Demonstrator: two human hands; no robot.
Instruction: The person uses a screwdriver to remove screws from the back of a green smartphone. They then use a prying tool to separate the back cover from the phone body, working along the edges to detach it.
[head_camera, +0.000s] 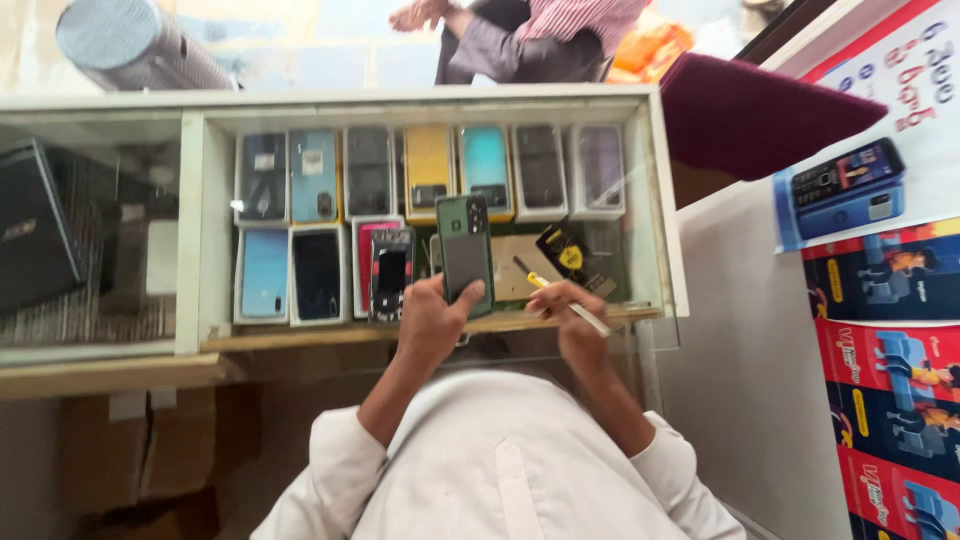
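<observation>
Bottom centre of the frame: white shirt, both sleeves cut off by the lower edge.

Just above, left hand clasped around the lower part of a dark green phone, back side up, camera block at its top end, held upright over the glass counter at mid-frame. Lower end of the phone hidden behind the fingers.

To the right, right hand pinched on a thin white tool with a yellow tip, slanting from mid-frame down to the right. Exact kind of tool hard to make out; fingertips partly hidden behind the knuckles.

Beneath the hands, through the glass, a black-and-yellow packet and a tan card, partly blocked by phone and tool.

Farther up, two rows of boxed phones in the case: blue, black, yellow, teal, grey. Reflections on the glass blurring the details.

Far left, a dark laptop-like slab, cut off by the frame edge.

Right side, bright posters on a white wall, running out of frame.

Top edge: another person's striped sleeve and hand, mostly cropped; grey cylinder at upper left, unclear what kind.
</observation>
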